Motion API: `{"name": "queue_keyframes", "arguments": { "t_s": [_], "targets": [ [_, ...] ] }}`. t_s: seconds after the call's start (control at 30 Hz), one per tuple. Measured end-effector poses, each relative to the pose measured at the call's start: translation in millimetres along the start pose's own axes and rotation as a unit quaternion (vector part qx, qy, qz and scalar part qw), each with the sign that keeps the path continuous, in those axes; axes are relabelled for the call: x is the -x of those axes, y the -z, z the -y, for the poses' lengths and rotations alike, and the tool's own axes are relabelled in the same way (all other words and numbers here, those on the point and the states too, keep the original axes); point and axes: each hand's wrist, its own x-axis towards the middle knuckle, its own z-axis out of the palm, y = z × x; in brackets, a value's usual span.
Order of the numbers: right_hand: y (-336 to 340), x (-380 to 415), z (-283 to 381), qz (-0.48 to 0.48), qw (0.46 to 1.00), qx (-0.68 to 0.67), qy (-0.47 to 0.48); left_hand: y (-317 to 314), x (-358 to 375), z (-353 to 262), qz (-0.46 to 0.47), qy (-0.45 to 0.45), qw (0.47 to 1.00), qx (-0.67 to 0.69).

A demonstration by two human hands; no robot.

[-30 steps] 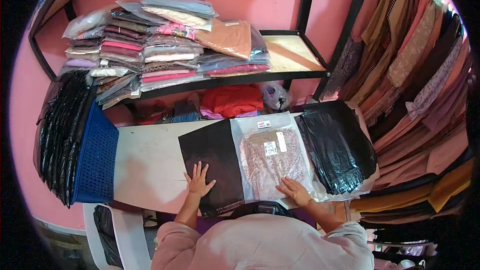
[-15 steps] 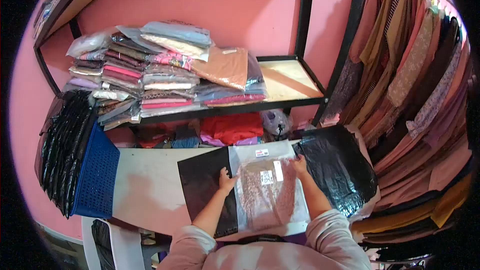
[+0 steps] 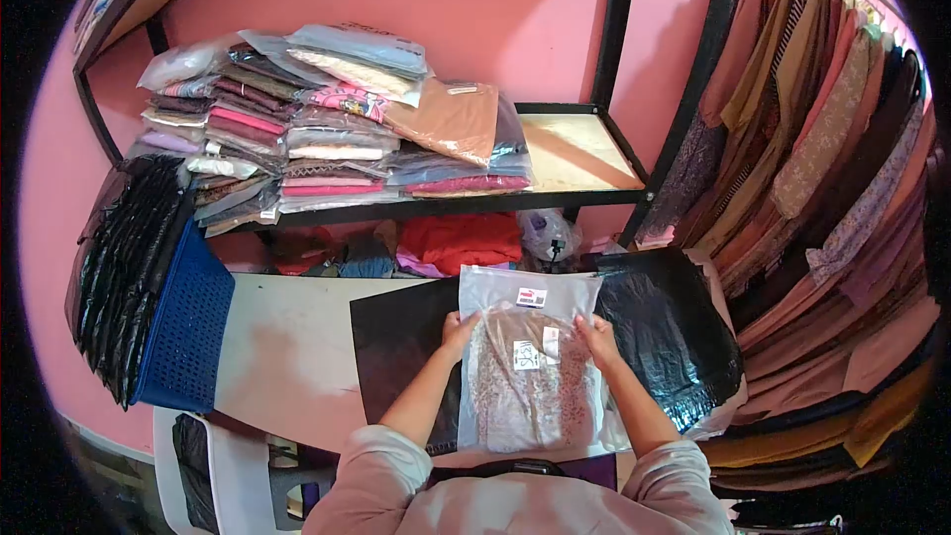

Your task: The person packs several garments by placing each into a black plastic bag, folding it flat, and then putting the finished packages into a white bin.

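A clear plastic garment bag [image 3: 530, 406] holds a folded, patterned brownish garment, with white labels showing at its middle and a small red-and-white label near its top edge. My left hand [image 3: 458, 331] grips the bag's left edge, thumb over the front. On the opposite edge, my right hand [image 3: 596, 339] pinches the plastic the same way. Beneath the bag's left side lies a flat black plastic mailer [image 3: 401, 342]. Just right of my right hand is a shiny black plastic parcel [image 3: 669, 337].
A blue basket [image 3: 188, 317] full of black parcels stands at the table's [image 3: 287, 337] left end. Behind, a black-framed shelf [image 3: 555, 154] bears stacks of bagged clothes [image 3: 337, 154]. Hanging garments [image 3: 812, 159] crowd the right side. A white chair [image 3: 238, 471] is at lower left.
My left hand has closed on the bag's left edge. The bag looks straighter and raised slightly toward me, and my right hand has moved a little lower along its edge.
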Motion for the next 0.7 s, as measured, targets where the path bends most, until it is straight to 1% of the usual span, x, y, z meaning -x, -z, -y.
{"name": "queue_keyframes", "arguments": {
  "t_s": [0.03,0.07,0.1,0.13,0.2,0.23,0.27,0.3,0.33,0.37,0.4,0.43,0.47,0.53,0.57,0.6,0.67,0.7],
  "targets": [
    [3.8,9.0,8.0,-0.006,0.999,0.042,0.026,0.9,5.1,-2.9,-0.001,0.001,1.000,0.001],
    [9.6,19.6,17.3,-0.006,0.999,0.043,0.026,2.6,10.0,-6.3,0.024,-0.020,1.000,0.004],
    [13.8,32.1,33.0,-0.023,0.996,0.064,0.060,3.1,15.0,-12.3,0.049,-0.041,0.998,0.006],
    [17.5,41.3,48.1,-0.041,0.991,0.083,0.096,3.2,27.0,-27.3,0.049,-0.044,0.998,0.006],
    [23.2,52.0,72.1,-0.061,0.984,0.035,0.161,6.6,68.7,-76.4,0.024,-0.160,0.987,0.021],
    [11.7,69.7,109.0,-0.087,0.976,0.120,0.162,5.4,87.5,-102.8,-0.006,-0.221,0.975,0.009],
    [11.6,67.2,117.9,-0.082,0.975,0.097,0.182,3.7,100.9,-124.3,-0.035,-0.277,0.960,-0.004],
    [15.5,62.5,121.9,-0.072,0.981,0.067,0.169,3.4,105.0,-134.6,-0.053,-0.318,0.947,0.007],
    [5.0,65.1,140.7,-0.101,0.971,0.066,0.208,1.1,105.1,-148.4,-0.072,-0.362,0.929,0.021],
    [2.2,61.4,156.9,-0.099,0.973,0.048,0.202,0.9,110.7,-173.0,-0.073,-0.382,0.921,0.007],
    [0.3,59.9,167.2,-0.090,0.964,0.053,0.244,3.4,118.7,-189.9,-0.075,-0.397,0.915,-0.008],
    [-6.7,57.9,172.3,-0.075,0.957,0.006,0.281,7.2,120.0,-194.4,-0.071,-0.404,0.912,-0.001],
    [-10.8,61.1,181.5,-0.072,0.957,0.008,0.282,10.0,119.3,-202.1,-0.068,-0.418,0.906,0.008],
    [-16.3,72.2,197.5,-0.046,0.946,-0.017,0.320,14.3,135.9,-222.8,-0.034,-0.419,0.905,0.068],
    [-12.2,72.7,197.3,-0.040,0.942,-0.017,0.332,22.5,138.4,-223.2,0.010,-0.410,0.908,0.082],
    [-6.4,76.6,192.9,-0.039,0.943,-0.019,0.329,29.8,140.3,-217.6,0.008,-0.409,0.909,0.080],
    [10.9,88.5,175.4,-0.004,0.947,0.081,0.312,44.5,146.9,-198.2,0.042,-0.407,0.912,0.010],
    [26.5,87.3,147.4,-0.002,0.944,0.131,0.304,55.0,161.9,-188.3,0.033,-0.346,0.935,-0.072]
  ]
}}
